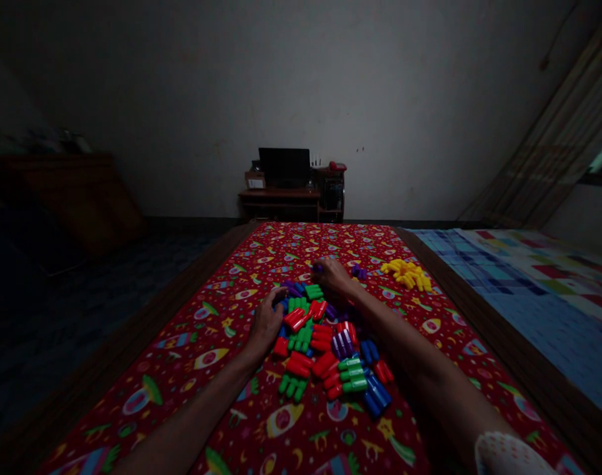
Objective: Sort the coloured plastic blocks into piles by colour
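Observation:
A mixed pile of glossy plastic toy pieces with finger-like prongs lies on the red cloth, among them a red piece (pixel 297 320), a green piece (pixel 353 375), a blue piece (pixel 377 396) and a striped-looking purple piece (pixel 342 344). My left hand (pixel 267 322) rests against the pile's left side, fingers apart and curved over its far edge near blue and purple pieces. Beyond the pile, my right hand (pixel 333 276) is closed, with a bit of purple plastic showing at its fingertips. My right forearm covers part of the pile's right side.
A yellow heap of pieces (pixel 407 274) sits to the right, with a few purple pieces (pixel 359 271) nearer the middle. The patterned red cloth (pixel 281 422) covers the surface. A checked bed sheet (pixel 498 316) is at right; a desk with a monitor (pixel 284 167) stands against the far wall.

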